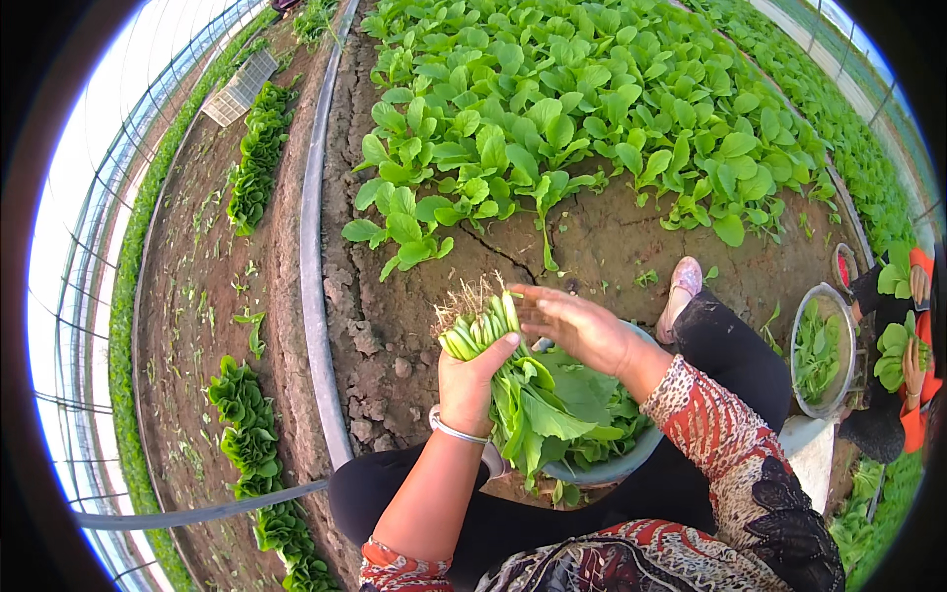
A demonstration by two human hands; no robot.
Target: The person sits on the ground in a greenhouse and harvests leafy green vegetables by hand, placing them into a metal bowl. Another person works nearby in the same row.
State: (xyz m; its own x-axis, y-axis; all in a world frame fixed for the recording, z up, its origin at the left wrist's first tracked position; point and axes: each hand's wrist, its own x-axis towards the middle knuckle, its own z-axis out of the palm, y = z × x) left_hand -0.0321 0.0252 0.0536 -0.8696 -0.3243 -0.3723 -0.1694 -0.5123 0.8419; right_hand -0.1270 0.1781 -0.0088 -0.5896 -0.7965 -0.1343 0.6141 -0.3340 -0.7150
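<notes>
My left hand (467, 386) is closed around a bunch of leafy greens (534, 403), with pale stems and stringy roots pointing up and away from me. The leaves hang down to the right. My right hand (581, 325) is beside the root end, fingers stretched out and holding nothing; whether the fingertips touch the stems I cannot tell. Below the bunch, between my legs, is a blue-grey basin (592, 473) with loose leaves in it, partly hidden by the greens and my right forearm.
Dense leafy plants (562, 111) grow ahead beyond bare soil (577, 259). A grey hose (314, 222) runs along the left, past rows of laid greens (255, 429) and a plastic crate (240, 87). At right, a co-worker (916, 362) holds greens near another basin (795, 348).
</notes>
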